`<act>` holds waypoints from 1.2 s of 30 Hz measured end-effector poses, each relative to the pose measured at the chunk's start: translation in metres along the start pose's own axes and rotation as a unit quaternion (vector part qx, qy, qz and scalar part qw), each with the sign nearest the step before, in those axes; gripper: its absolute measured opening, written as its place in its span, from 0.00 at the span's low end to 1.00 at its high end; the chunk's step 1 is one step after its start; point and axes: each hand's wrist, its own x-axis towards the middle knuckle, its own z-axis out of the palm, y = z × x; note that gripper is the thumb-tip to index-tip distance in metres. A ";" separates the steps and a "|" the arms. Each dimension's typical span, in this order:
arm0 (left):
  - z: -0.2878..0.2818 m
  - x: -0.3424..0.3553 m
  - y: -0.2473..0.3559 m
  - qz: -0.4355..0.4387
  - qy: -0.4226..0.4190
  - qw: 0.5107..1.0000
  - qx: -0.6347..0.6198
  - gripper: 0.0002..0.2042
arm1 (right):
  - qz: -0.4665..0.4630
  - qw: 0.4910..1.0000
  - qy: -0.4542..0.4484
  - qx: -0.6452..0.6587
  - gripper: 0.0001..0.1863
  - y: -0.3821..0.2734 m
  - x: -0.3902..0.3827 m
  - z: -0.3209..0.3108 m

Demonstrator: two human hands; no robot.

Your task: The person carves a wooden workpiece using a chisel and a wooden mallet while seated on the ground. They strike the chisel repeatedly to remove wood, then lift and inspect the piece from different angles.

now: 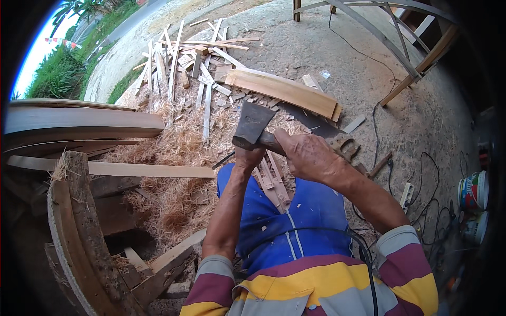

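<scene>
A hatchet with a dark, worn head is in my right hand, whose fingers wrap its handle close to the head. The broad blade points away from me, and the blunt back is over my left hand. That hand looks closed, but the hatchet head covers most of its fingers, so whatever it grips is hidden. A thin black rod shows just left of it. Between my blue-clad legs lies a pale wooden piece with narrow cuts, partly below my hands.
Ahead lie thick boards, a handsaw and a heap of offcuts. Wood shavings cover the ground. Curved planks and a rough post stand left. Cables, a power strip and buckets are right.
</scene>
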 end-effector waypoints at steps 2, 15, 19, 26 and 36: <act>-0.002 -0.006 0.007 0.069 0.036 0.997 0.000 0.14 | -0.039 0.999 -0.003 0.026 0.20 -0.001 -0.010 -0.004; -0.010 -0.034 -0.004 0.011 0.013 1.000 0.007 0.11 | -0.036 0.999 -0.004 0.021 0.16 -0.009 -0.022 0.006; -0.002 -0.046 0.050 0.163 0.022 0.986 0.035 0.10 | 0.016 0.985 0.046 0.164 0.20 0.008 -0.034 0.024; -0.009 0.020 0.010 -0.085 0.040 0.971 -0.221 0.12 | 0.079 0.941 0.051 0.325 0.25 0.005 -0.032 0.029; 0.008 -0.002 -0.008 -0.110 0.017 0.986 -0.126 0.08 | 0.080 0.929 0.096 0.348 0.26 0.007 -0.044 0.032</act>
